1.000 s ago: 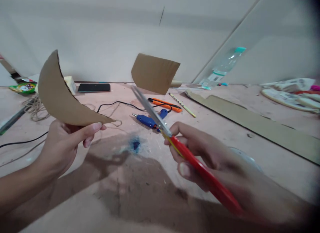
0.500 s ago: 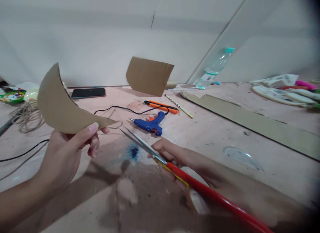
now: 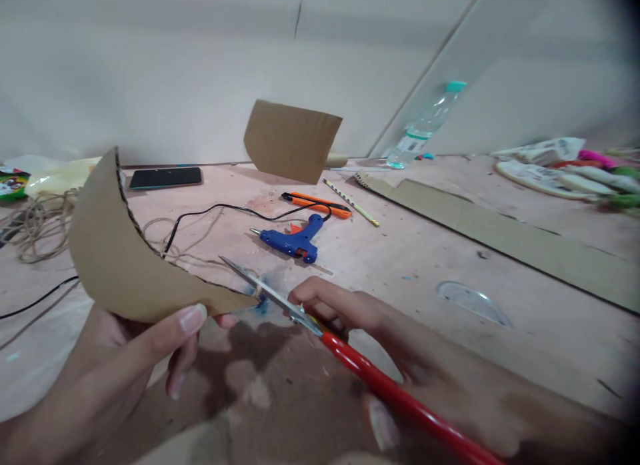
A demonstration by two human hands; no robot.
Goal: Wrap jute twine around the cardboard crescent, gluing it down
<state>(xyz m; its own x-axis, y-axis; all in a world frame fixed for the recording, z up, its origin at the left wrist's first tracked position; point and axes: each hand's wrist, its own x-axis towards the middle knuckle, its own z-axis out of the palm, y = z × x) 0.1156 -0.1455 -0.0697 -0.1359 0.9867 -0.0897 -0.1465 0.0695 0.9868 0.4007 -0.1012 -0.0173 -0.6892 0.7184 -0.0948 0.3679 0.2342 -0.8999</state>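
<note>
A crescent-shaped piece of cardboard (image 3: 130, 258) is pinched between the thumb and fingers of my left hand (image 3: 135, 365), its narrow tip pointing right. My right hand (image 3: 380, 338) grips red-handled scissors (image 3: 280, 298), with the metal blades at the cardboard's tip. A loop of twine shows right by that tip; whether it lies between the blades I cannot tell. Just beyond the scissors lies a blue hot glue gun (image 3: 295, 240) with a black cord. A dark blue stain on the surface sits behind the tip.
Behind the glue gun are an orange utility knife (image 3: 320, 205) and a pencil (image 3: 353, 202). A cardboard sheet (image 3: 293, 142) leans on the wall beside a plastic bottle (image 3: 425, 126). A long cardboard strip (image 3: 490, 232), a clear protractor (image 3: 473, 304), a phone (image 3: 166, 178) and twine (image 3: 43, 228) lie around.
The cardboard crescent has moved down and toward the right, bringing its tip to the scissors. The scissors have shifted slightly left, and their blades look closer together.
</note>
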